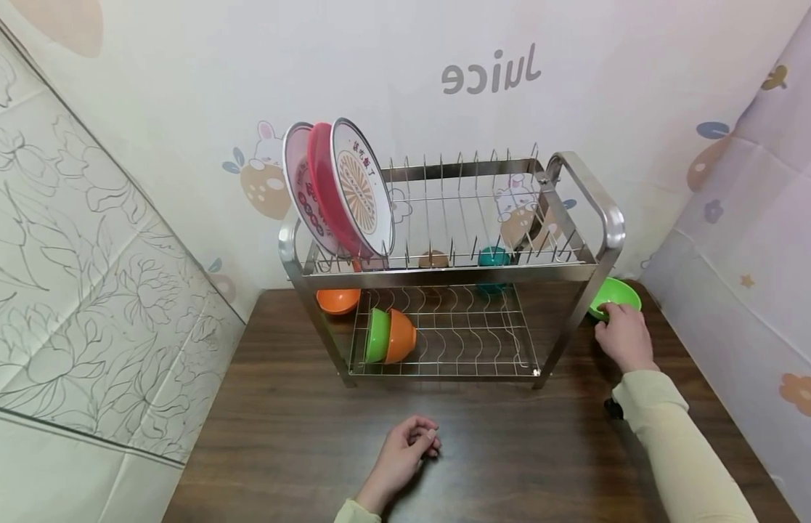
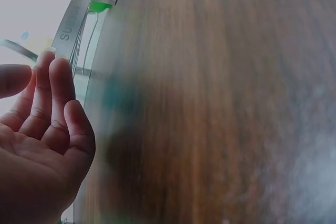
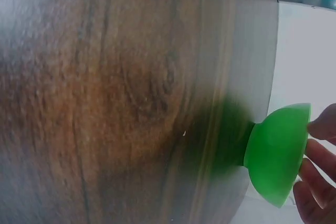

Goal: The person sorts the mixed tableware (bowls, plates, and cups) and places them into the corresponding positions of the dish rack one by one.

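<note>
At the right of the table, my right hand (image 1: 624, 335) holds the near rim of a green bowl (image 1: 619, 292) between thumb and fingers. The right wrist view shows that bowl (image 3: 278, 153) upright, its base on the wood and the fingertips at its rim. My left hand (image 1: 404, 454) rests near the table's front, fingers loosely curled, holding nothing. Ahead of it stands a two-tier metal dish rack (image 1: 444, 276). On the rack's lower tier, another green bowl (image 1: 377, 335) and an orange bowl (image 1: 401, 335) stand on edge, side by side.
Plates stand in the upper tier's left end, including a white patterned plate (image 1: 362, 189) and a red plate (image 1: 328, 192). Behind the lower tier are an orange bowl (image 1: 338, 301), a teal item (image 1: 493, 258) and a brown item (image 1: 433, 259). A small black object (image 1: 613, 408) lies by the right sleeve.
</note>
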The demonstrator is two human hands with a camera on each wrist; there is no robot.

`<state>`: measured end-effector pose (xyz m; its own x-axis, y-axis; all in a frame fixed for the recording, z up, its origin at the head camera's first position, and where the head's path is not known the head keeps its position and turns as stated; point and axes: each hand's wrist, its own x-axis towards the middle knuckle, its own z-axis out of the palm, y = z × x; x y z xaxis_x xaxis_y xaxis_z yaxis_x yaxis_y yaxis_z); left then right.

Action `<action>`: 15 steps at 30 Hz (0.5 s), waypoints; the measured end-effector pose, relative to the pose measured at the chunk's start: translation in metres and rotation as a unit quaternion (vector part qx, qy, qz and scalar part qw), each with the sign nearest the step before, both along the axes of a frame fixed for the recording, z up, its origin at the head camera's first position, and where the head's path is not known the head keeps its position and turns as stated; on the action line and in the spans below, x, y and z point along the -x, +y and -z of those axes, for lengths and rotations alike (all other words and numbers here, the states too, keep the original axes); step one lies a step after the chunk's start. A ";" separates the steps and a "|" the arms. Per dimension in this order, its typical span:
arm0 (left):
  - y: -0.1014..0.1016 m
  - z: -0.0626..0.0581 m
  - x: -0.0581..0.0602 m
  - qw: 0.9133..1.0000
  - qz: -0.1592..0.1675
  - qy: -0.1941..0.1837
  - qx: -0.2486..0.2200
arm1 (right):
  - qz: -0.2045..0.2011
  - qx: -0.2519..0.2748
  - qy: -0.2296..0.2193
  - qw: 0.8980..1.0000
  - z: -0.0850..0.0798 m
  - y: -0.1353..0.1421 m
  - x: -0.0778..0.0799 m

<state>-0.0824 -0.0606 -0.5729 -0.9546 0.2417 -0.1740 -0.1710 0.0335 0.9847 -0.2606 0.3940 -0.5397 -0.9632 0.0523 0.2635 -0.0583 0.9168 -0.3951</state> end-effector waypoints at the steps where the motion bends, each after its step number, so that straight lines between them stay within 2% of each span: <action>1: 0.000 0.000 0.000 1.000 -0.001 0.001 -0.001 | 0.000 -0.004 -0.003 1.000 0.000 0.001 0.000; 8: 0.001 -0.001 -0.002 1.000 -0.003 0.003 -0.004 | -0.012 -0.026 -0.013 1.000 0.001 0.001 -0.003; 15: -0.003 -0.001 0.001 1.000 -0.010 0.005 -0.002 | -0.037 -0.010 -0.044 0.998 0.004 -0.005 -0.010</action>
<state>-0.0830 -0.0636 -0.5721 -0.9608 0.2239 -0.1634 -0.1618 0.0256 0.9865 -0.2501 0.3890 -0.5442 -0.9839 -0.0235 0.1771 -0.0911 0.9189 -0.3839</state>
